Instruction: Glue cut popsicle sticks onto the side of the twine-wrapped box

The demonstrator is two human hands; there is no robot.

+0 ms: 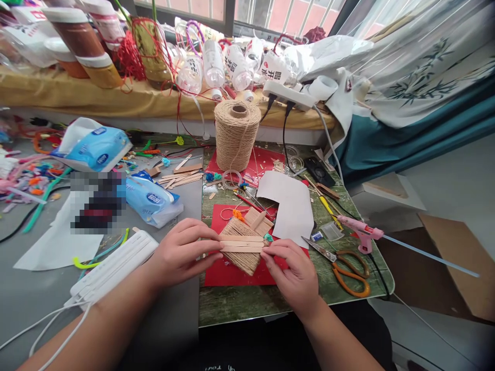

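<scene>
A: Where are the craft sticks (242, 244)?

B: Side by side between the two hands, above the twine-wrapped piece (246, 264) and the red paper (217, 274). I can't tell whether they touch the twine.

A: And the grip?

B: The left hand (185, 250) pinches their left ends; the right hand (294, 269) has the right ends between thumb and fingers.

A: How would you keep that neat?

B: I'd square the ends, press the long edges together so no gap shows, and pinch lightly, since thin wood probably slides.

A: Any writing further out?

B: The near tissue pack (149, 198) and far tissue pack (101, 147) carry pale characters on dark ovals, too small to read surely. Beyond the twine spool (236, 136), a clear bottle (275, 69) bears large black characters, seemingly 喝开水.
</scene>
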